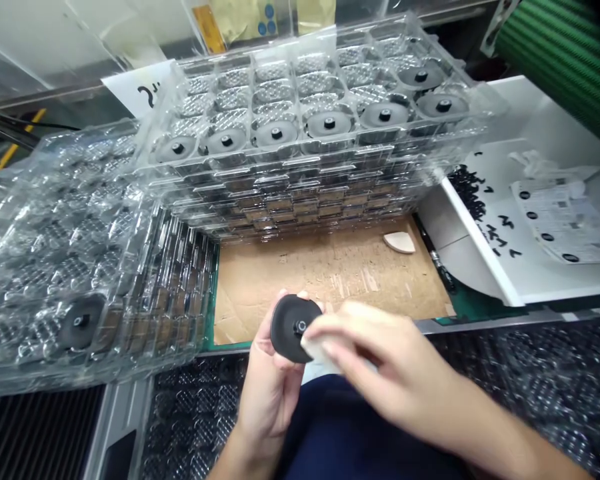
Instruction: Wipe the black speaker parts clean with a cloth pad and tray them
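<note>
My left hand (270, 387) is closed around a round black disc part (289, 328) with a small hub in its middle, held upright over my lap. My right hand (375, 363) is blurred by motion; its fingers pinch a small white piece (314, 347) against the disc's right face. A cardboard sheet (330, 267) lies on the bench just beyond both hands.
A tall stack of clear plastic trays (300, 193) stands behind the cardboard, its top tray holding a row of round parts (329, 123). Another clear tray stack (80, 267) sits at left with one black disc (81, 321). A white bin (530, 220) with small black parts and papers stands right. A white wedge (400, 242) lies on the cardboard.
</note>
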Motion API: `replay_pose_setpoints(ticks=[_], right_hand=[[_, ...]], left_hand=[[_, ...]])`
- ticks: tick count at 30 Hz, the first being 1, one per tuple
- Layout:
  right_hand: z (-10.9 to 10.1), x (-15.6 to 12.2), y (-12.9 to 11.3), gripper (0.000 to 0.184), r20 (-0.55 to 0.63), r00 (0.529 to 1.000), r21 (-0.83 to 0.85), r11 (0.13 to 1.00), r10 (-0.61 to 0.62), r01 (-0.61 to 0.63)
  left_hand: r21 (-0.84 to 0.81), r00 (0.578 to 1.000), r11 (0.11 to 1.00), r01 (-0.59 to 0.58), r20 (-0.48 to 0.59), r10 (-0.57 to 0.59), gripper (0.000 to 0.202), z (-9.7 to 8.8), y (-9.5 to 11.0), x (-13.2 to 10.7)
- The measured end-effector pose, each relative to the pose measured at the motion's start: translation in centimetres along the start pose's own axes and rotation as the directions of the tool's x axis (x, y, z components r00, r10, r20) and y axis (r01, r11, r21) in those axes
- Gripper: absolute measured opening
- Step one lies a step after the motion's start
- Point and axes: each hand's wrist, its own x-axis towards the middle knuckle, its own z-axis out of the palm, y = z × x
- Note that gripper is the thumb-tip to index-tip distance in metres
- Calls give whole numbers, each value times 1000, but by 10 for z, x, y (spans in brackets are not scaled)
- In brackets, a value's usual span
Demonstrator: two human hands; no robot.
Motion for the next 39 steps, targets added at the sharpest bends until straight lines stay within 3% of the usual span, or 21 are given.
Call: replay_pose_setpoints(ticks=[3, 7, 11, 14, 15, 17, 19, 21, 24, 26, 29, 32, 33, 36, 39], right_hand=[[0, 3, 1, 19, -72, 997, -77, 996, 38, -44], [1, 5, 3, 20, -2, 1000, 25, 999, -26, 26], [4, 5, 2, 17, -68, 992, -14, 995, 102, -103], [7, 8, 5, 20, -50, 999, 42, 999, 21, -19], [8, 10, 10, 20, -27, 1000, 70, 997, 17, -15], [11, 15, 31, 20, -50, 991, 70, 991, 121, -118], [18, 16, 61, 19, -166, 947, 26, 961, 276, -276], [30, 10, 91, 22, -239, 907, 11, 935, 348, -356], [53, -11, 122, 23, -193, 904, 15, 923, 381, -385], [63, -23, 128, 21, -126, 914, 21, 923, 385, -385], [55, -26, 116, 20, -97, 915, 34, 920, 393, -391], [29, -12, 80, 21, -127, 924, 76, 932, 361, -354], [21, -6, 65, 20, -140, 939, 95, 948, 315, -304], [9, 9, 29, 19, -192, 981, 116, 993, 19, 4], [8, 18, 13, 18, -17, 997, 133, 988, -79, 81]], left_hand=[[4, 1000, 1000, -25, -17, 25, 50, 0, 0, 0], [40, 999, 999, 7, -39, -5, 54, 1, 1, 2], [25, 998, 999, -42, -54, 44, 49, 1, 1, 3], [42, 999, 999, -25, -47, 27, 55, -2, -1, 5], [34, 998, 999, -32, -50, 33, 58, -3, -2, 7], [-9, 996, 999, -50, -80, 49, 60, -6, -4, 10], [-55, 991, 997, -49, -130, 42, 61, -8, -5, 14], [-77, 986, 997, -31, -165, 18, 61, -9, -6, 16], [-72, 988, 997, -30, -151, 19, 60, -10, -5, 17], [-51, 993, 999, -17, -121, 11, 58, -10, -4, 17], [-19, 997, 1000, -2, -79, 1, 59, -12, -3, 18], [-4, 999, 1000, -14, -48, 13, 60, -11, -4, 19], [2, 999, 1000, -16, -32, 16, 61, -9, -4, 18], [43, 1000, 999, 22, 7, -22, 57, -4, -6, 16], [89, 998, 994, 57, 8, -58, 62, 0, -6, 13]])
